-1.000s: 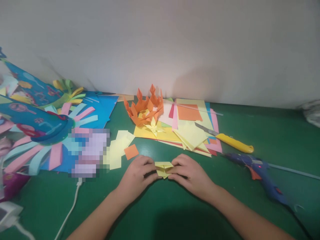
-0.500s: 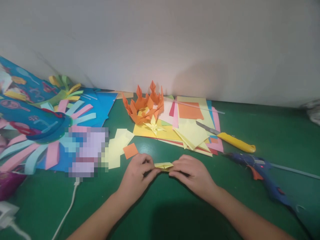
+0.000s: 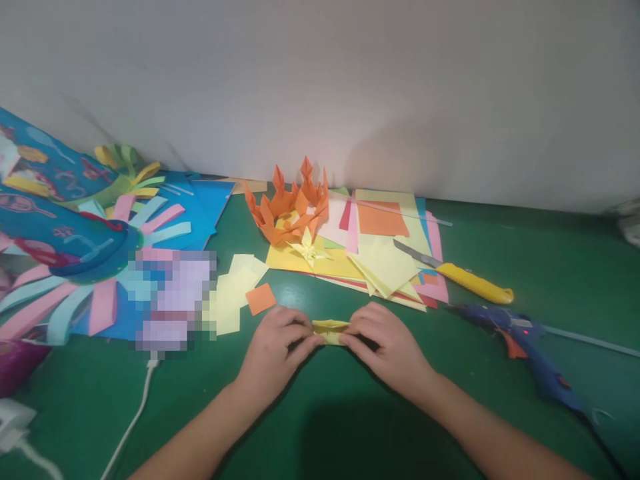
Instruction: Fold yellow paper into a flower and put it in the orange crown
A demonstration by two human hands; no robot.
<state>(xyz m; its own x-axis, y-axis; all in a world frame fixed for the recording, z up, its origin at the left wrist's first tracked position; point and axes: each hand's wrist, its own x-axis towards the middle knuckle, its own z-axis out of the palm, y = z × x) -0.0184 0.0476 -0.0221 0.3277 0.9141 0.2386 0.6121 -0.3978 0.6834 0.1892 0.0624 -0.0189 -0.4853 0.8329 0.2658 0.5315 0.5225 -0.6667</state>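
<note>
In the lower middle of the frame, a small folded yellow paper lies sideways between my hands, with a darker opening along its upper edge. The fingers of my left hand pinch its left end, and those of my right hand pinch the right, low over the green bench. Just up and left, an orange square lies beside pale yellow slips. Above centre stands an orange crown, an open ring through which I see yellow paper; a pale yellow star lies against its front, and coloured sheets spread to the right. A yellow cutter rests its blade over them. Below it lies a blue glue gun with a red light. At the left edge, two blue cones carry printed figures, one snowflake-like; any lettering there is too soft for me to read. Beside them, a white cable runs to a pixelated purple shape.
</note>
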